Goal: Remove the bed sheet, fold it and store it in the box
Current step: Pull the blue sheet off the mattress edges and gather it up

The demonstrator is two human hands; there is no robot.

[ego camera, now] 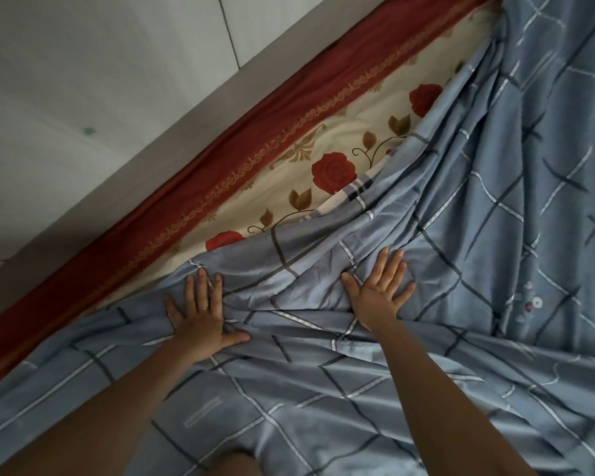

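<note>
**Both hands press flat as a bed sheet is worked loose.** The left hand [203, 314] lies palm down with its fingers straight and spread, a ring on 1 of them, and it pinches nothing. The right hand [378, 293], near it on the same cloth, is spread and pressed down in the same way.

Under both palms is the blue checked bed sheet [461, 235]. Between the 2 hands it is bunched into ridges, and long folds fan away from the fingertips toward the far corner. The flat palms appear to be there to pin or drag slack cloth across the bed, not to lift it.

Just beyond the left hand's fingertips the sheet's edge is turned back, baring a cream cover printed with red roses [289, 187]. A dark red border [186, 187] runs along the bed's side beyond the cover, and grey tiles [83, 80] lie further out to the left. To the right of the right hand the sheet lies looser over the bed.

The sheet is on the bed and only partly pulled away, so removal looks to be at an early stage and folding has not begun. No box is in view. Smooth cloth may slip under open palms, so the next pull probably calls for fingers curled on the turned-back edge.
</note>
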